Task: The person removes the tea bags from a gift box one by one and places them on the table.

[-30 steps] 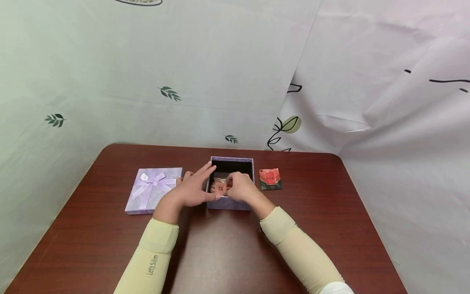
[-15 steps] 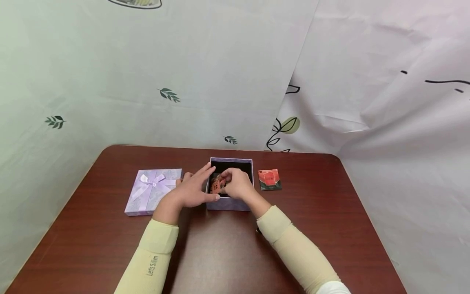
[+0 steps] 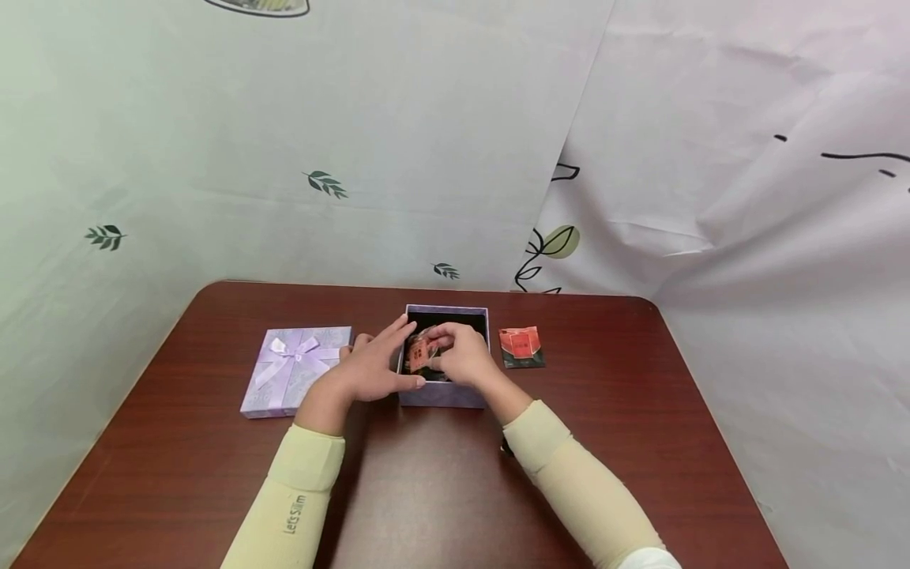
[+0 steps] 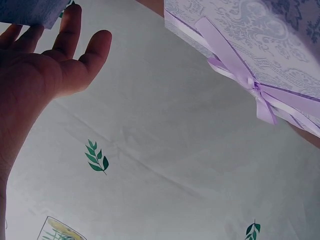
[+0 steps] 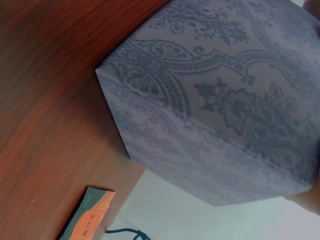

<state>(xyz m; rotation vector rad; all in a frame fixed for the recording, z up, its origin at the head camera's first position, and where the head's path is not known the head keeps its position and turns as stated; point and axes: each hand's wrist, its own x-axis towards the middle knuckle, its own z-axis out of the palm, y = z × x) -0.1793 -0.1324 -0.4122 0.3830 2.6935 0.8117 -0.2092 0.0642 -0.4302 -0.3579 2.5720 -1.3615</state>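
Note:
A purple patterned gift box (image 3: pixel 442 395) with a dark inside stands lidless on the table. My left hand (image 3: pixel 371 370) rests against its left side, fingers extended and thumb by the front rim. In the left wrist view, the left hand (image 4: pixel 45 70) has its fingertips on the box wall (image 4: pixel 30 11). Inside the box, my right hand (image 3: pixel 462 356) pinches a small packet (image 3: pixel 419 354) with an orange label, held tilted near the left wall. The right fingers partly cover it. The right wrist view shows mainly the outer walls of the box (image 5: pixel 215 90).
Left of the box lies its lid (image 3: pixel 291 371), tied with a lilac ribbon bow (image 3: pixel 295 349). A red and green sachet (image 3: pixel 522 347) lies flat to the right. Behind the brown table (image 3: pixel 441 490) hangs a pale printed cloth (image 3: pixel 398 142).
My right hand has shifted the packet slightly left and up inside the box and turned it to a tilt. The left hand stays at the box's side.

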